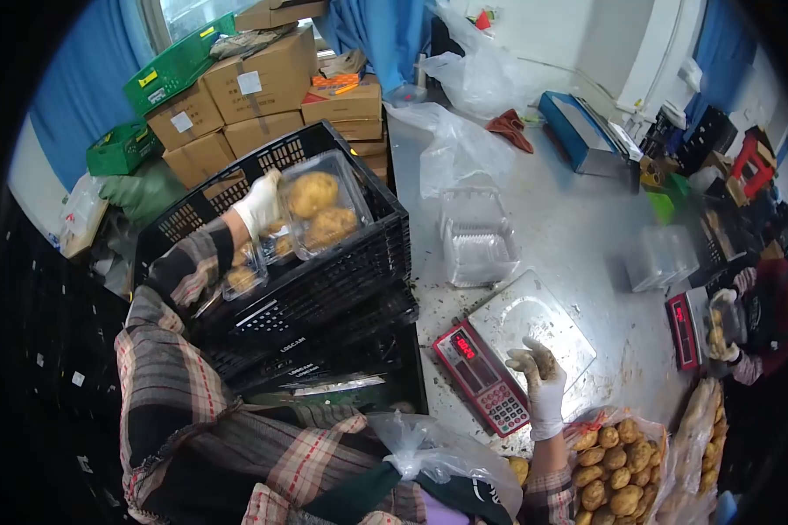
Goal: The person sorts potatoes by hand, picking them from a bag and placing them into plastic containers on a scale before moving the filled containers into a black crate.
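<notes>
My left hand point(259, 203), in a white glove, grips the edge of a clear plastic box of potatoes point(324, 206) over the black crate point(341, 262). More boxed potatoes point(241, 278) lie inside the crate below it. My right hand point(538, 376), gloved and with soiled fingertips, is raised over the near edge of the steel scale plate point(534, 328), fingers apart and holding nothing. Beside it is the scale's red keypad and display point(481, 376). A bag of loose potatoes point(617, 468) sits just right of my right wrist.
Empty clear boxes point(477, 236) stand behind the scale, another stack point(661, 258) to the right. Cardboard boxes point(258, 79) and a green crate point(179, 66) are piled back left. At right, a co-worker's gloved hands point(725, 328) hold a potato box near a second red scale point(685, 332).
</notes>
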Demonstrator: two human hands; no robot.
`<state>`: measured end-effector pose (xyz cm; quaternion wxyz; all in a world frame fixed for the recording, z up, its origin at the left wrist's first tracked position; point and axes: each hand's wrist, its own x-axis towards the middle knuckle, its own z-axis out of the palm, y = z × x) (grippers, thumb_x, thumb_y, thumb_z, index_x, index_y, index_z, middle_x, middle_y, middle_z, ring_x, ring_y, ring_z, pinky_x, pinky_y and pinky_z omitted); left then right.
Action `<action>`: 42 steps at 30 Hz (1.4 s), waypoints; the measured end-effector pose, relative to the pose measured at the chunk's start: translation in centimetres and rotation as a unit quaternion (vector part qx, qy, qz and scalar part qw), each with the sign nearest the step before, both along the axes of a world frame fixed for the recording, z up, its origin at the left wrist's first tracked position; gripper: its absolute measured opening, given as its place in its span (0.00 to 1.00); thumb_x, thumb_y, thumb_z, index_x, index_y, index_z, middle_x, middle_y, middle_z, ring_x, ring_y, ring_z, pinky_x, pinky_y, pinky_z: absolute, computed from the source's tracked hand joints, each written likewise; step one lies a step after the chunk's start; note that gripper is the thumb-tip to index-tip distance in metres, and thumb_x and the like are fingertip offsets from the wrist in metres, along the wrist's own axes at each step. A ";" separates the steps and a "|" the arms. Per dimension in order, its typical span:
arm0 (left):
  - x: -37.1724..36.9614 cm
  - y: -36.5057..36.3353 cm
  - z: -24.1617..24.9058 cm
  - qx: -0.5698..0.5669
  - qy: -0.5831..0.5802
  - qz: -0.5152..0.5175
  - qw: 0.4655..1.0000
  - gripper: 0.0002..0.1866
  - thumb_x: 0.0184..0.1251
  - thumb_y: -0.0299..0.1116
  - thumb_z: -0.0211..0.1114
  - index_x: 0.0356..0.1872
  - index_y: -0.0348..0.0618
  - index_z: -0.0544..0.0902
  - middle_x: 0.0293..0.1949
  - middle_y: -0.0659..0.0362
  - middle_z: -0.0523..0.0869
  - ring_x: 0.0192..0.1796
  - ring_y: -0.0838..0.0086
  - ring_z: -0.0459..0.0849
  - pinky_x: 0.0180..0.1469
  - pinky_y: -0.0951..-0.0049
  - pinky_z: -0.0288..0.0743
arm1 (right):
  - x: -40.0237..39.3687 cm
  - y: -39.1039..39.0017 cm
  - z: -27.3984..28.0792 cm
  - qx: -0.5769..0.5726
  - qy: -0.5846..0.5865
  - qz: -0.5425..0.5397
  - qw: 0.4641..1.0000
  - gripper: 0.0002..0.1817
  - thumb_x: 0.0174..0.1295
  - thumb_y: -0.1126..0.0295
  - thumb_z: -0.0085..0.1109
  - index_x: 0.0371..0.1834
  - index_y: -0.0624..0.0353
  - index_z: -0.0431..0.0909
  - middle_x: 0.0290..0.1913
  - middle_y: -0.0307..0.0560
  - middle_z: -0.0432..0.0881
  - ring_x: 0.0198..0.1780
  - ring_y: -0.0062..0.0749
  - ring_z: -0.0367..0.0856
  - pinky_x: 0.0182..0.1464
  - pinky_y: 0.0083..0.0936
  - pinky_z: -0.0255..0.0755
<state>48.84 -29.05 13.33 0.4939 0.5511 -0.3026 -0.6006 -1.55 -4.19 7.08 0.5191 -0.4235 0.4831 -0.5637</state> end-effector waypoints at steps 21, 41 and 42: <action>-29.7 13.4 3.6 -0.303 -0.142 -0.322 0.886 0.23 0.74 0.32 0.46 0.65 0.27 0.66 0.63 0.45 0.72 0.68 0.63 0.68 0.71 0.69 0.56 | -4.2 22.5 -17.4 0.187 0.384 -0.392 0.815 0.07 0.58 0.72 0.61 0.38 0.60 0.83 0.33 0.54 0.84 0.36 0.45 0.83 0.44 0.34 0.76; -30.0 -8.2 -22.5 -0.398 -0.457 -0.191 0.772 0.10 0.65 0.31 0.61 0.41 0.37 0.85 0.41 0.51 0.86 0.46 0.63 0.83 0.51 0.69 0.74 | -4.2 23.6 -13.0 0.067 -0.432 -0.428 0.791 0.31 0.67 0.50 0.45 0.66 0.60 0.63 0.58 0.54 0.75 0.55 0.43 0.78 0.51 0.38 0.76; -30.1 -7.9 -22.4 -0.424 -0.405 -0.137 0.799 0.09 0.66 0.31 0.61 0.40 0.38 0.85 0.40 0.52 0.86 0.46 0.64 0.83 0.51 0.70 0.75 | -4.5 24.4 -12.0 0.012 -0.520 -0.385 0.762 0.31 0.67 0.48 0.42 0.65 0.59 0.64 0.59 0.57 0.75 0.55 0.46 0.78 0.50 0.40 0.76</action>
